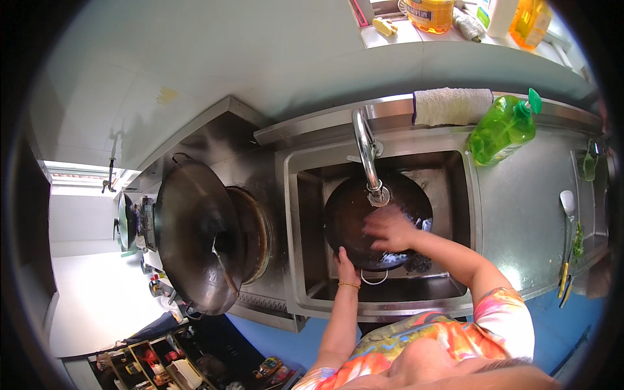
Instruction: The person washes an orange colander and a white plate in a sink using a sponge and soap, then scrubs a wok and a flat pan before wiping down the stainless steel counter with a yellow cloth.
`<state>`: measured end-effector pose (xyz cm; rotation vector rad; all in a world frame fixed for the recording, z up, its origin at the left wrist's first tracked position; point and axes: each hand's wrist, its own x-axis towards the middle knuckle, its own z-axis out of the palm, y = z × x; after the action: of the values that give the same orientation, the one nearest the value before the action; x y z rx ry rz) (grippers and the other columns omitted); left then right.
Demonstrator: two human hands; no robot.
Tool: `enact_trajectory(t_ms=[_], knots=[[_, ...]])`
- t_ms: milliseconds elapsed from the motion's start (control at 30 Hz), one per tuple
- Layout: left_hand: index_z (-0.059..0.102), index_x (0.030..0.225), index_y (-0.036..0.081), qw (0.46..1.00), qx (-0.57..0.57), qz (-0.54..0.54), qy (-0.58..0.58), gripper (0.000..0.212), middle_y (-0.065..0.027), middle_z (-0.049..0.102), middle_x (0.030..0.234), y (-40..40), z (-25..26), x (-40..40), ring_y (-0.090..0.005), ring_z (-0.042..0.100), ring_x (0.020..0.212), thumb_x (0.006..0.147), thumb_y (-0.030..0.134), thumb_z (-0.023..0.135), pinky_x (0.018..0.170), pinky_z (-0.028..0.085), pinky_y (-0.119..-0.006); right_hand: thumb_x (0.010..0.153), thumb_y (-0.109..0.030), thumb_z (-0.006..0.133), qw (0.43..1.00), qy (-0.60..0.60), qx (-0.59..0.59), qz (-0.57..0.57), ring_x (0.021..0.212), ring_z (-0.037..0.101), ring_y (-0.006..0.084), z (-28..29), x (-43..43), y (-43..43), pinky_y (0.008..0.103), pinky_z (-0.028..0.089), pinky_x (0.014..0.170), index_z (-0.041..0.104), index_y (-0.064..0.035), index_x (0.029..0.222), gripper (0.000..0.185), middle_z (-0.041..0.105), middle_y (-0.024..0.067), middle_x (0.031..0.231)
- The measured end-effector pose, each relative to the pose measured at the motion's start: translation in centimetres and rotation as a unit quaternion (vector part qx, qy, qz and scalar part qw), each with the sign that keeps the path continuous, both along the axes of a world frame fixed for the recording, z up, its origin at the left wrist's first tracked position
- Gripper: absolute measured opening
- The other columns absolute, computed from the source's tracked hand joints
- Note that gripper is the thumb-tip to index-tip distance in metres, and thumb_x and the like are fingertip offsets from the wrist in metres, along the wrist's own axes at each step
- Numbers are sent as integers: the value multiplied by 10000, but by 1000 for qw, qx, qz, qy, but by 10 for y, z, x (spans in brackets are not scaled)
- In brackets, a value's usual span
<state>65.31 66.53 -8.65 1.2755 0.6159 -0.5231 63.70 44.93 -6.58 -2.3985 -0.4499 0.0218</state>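
A dark wok (346,214) with a pale loop handle lies in a stainless steel sink (453,287), below a chrome faucet (363,141). My left hand (345,268) holds the wok's near-left rim, thumb on top. Over the wok's inside, under the faucet's mouth, my right hand (390,228) is spread and blurred; it seems to hold nothing. A dark scouring ball (418,263) sits at the wok's near-right edge, on the sink floor.
Left of the sink, a large wok (195,219) with a ladle (224,268) rests tilted on a stove. A green pump bottle (504,130) and a folded towel (453,106) are behind and to the right. Long-handled utensils (567,243) lie at the far right.
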Motion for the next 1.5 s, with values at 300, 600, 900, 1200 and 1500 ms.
enact_trajectory(t_ms=[300,600,900,1200,1500], knots=[[276,1312,117,984,14,-105,143,633,-119,409,1268,23,-31,38,-305,420,1133,838,505,436,878,410,-420,804,-254,592,446,369,653,-489,736,600,217,-68,-64,-53,386,490,642,518,-24,1003,313,617,117,868],[351,1276,70,816,353,-408,-205,563,-166,326,1326,-43,-76,61,-359,357,1176,812,341,518,968,295,-384,746,-121,628,444,221,634,-594,781,554,193,6,-144,13,332,471,564,390,-61,1082,416,536,75,942],[325,1316,196,494,359,-666,-427,613,-134,240,1387,-168,-12,82,-304,205,1282,806,527,395,1028,134,-492,793,-124,562,418,205,640,-611,855,553,225,27,-146,7,392,459,684,402,-76,1101,350,544,75,994],[323,1311,140,475,209,-660,-544,689,-175,224,1377,-142,7,-9,-340,184,1281,770,547,447,1012,125,-542,795,-114,576,391,176,656,-621,876,551,221,5,-152,16,386,489,691,367,-65,1126,395,529,76,1023],[310,1304,117,620,521,-530,-251,676,-161,280,1353,-180,-52,89,-380,216,1243,790,548,396,956,161,-596,806,-137,563,425,196,618,-632,948,535,235,20,-138,28,441,450,755,344,-96,1158,416,503,75,1089]])
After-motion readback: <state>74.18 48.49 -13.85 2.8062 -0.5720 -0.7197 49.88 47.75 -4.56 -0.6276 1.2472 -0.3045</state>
